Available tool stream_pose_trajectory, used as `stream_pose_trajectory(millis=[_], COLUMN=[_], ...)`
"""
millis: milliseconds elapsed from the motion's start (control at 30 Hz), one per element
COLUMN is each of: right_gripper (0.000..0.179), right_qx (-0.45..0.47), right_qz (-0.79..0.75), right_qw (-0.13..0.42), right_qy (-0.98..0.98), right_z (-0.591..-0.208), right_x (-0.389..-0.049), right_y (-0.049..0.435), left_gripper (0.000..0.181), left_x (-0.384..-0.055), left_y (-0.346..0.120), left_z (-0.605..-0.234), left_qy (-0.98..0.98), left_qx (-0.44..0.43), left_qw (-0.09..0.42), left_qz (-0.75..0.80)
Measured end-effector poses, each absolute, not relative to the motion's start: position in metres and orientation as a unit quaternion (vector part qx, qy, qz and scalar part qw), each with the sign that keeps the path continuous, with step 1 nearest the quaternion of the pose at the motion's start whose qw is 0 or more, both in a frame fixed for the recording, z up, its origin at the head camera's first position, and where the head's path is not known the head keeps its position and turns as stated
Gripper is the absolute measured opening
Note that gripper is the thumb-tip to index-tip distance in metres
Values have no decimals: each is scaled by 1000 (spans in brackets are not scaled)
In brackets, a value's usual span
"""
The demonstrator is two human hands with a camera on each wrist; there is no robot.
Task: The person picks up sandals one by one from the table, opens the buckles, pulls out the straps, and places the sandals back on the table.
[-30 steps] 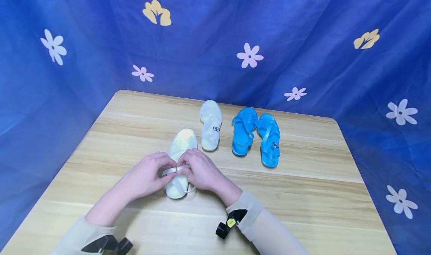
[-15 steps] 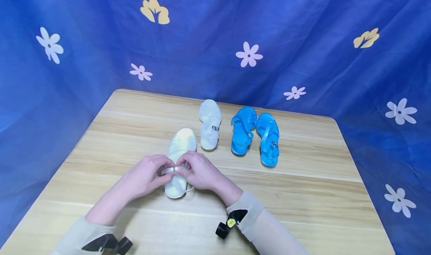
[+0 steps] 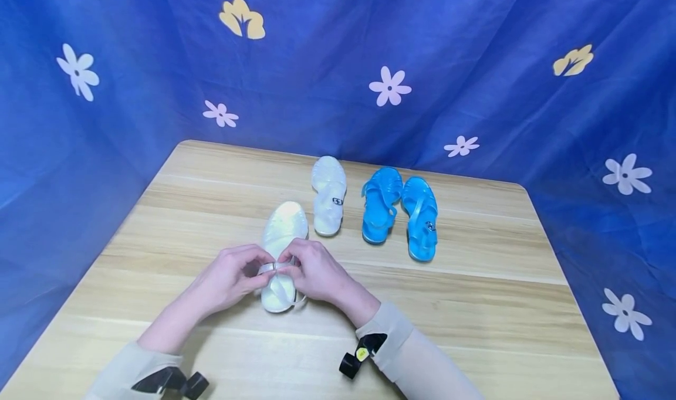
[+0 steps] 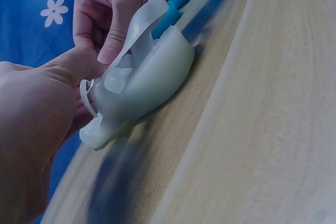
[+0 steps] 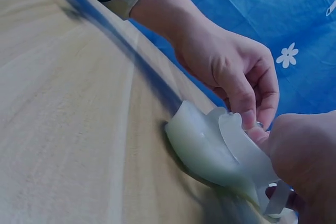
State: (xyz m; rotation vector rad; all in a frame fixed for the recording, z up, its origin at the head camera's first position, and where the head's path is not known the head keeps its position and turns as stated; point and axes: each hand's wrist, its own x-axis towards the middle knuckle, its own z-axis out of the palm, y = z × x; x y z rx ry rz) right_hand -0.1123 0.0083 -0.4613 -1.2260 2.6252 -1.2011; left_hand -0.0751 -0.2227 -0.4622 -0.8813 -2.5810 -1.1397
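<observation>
A pearly white sandal (image 3: 286, 230) lies on the table with its toe pointing away from me. Across its middle, my left hand (image 3: 230, 275) pinches the white ankle strap (image 3: 267, 267) from the left. My right hand (image 3: 320, 271) pinches the same strap from the right, and the fingertips of both hands meet. A small dark line crosses the strap between them; the fingers hide most of the fastening. In the left wrist view, the heel part (image 4: 168, 61) of the sandal rests on the table, with a loop of strap (image 4: 144, 17) standing up.
Another white sandal (image 3: 328, 183), with a dark buckle, lies just behind and to the right. Two blue sandals (image 3: 379, 212) stand farther right, side by side. A blue curtain (image 3: 317, 48) with flower prints hangs behind the wooden table (image 3: 475, 318).
Both hands keep their pinch on the strap and have shifted only slightly. Less of the strap shows beside the left fingers, and it sits closer over the sandal.
</observation>
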Motion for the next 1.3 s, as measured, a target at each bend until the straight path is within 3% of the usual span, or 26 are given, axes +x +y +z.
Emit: stream_pose_trajectory(millis=[433,700,1300], right_gripper=[7,10,15], right_qx=[-393,-359,-395], right_qz=[-394,-443,-433], right_qw=[3,12,18], right_qy=[831,821,810], right_z=[-469,-478,-475], right_x=[-112,-117,-116], right_y=[9,21,29], left_gripper=[24,32,28], left_x=[-78,-74,-70], left_y=[-219,-228,-234], left_z=[-465,-463,-472], left_qy=[-893,-858,-854], left_qx=[-286,-272,-264], left_qw=[37,97,101], left_qz=[-347,-425,-436])
